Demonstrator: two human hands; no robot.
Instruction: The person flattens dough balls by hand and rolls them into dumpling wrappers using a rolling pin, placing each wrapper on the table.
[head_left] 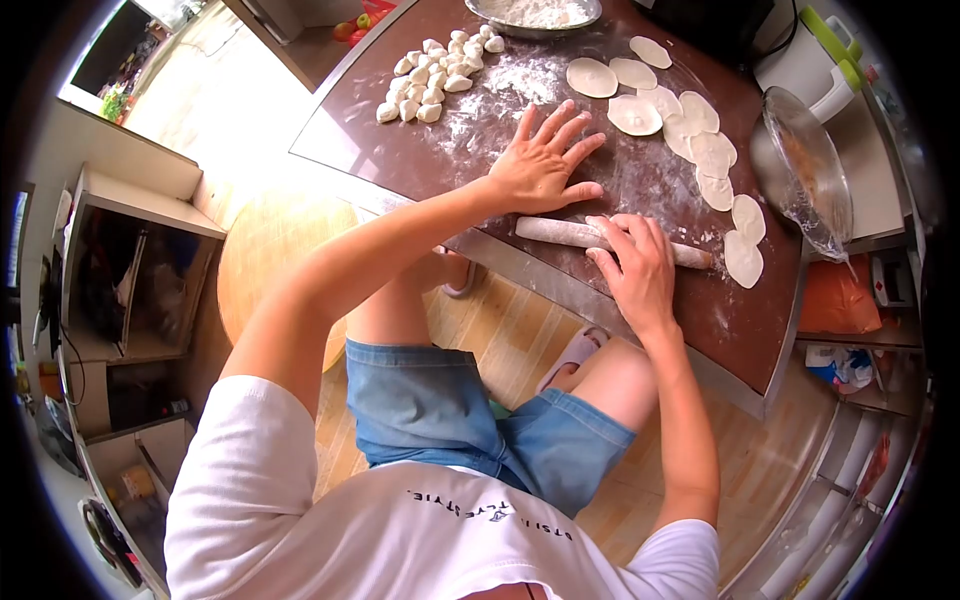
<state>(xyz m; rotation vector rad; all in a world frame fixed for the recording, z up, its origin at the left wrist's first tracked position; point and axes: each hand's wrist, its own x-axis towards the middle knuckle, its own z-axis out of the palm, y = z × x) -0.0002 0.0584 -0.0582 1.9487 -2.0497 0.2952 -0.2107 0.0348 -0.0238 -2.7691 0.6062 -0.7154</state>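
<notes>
On the brown floured table (760, 335), my left hand (545, 165) lies palm down with its fingers spread. Whether anything is under its palm cannot be seen. My right hand (640, 265) is wrapped over a floury rolling pin (560, 232), which lies near the front edge. Past my left hand sits a pile of small dough pieces (432, 80), with loose flour (515, 80) beside it. Flat round wrappers (711, 155) overlap in a curved row to the right, and one more wrapper (634, 115) lies nearer my left hand.
A metal bowl of flour (535, 14) stands at the table's far edge. On the right is a large bowl covered with clear film (805, 170), near a white and green container (830, 65). A round wooden stool (260, 260) stands at the left.
</notes>
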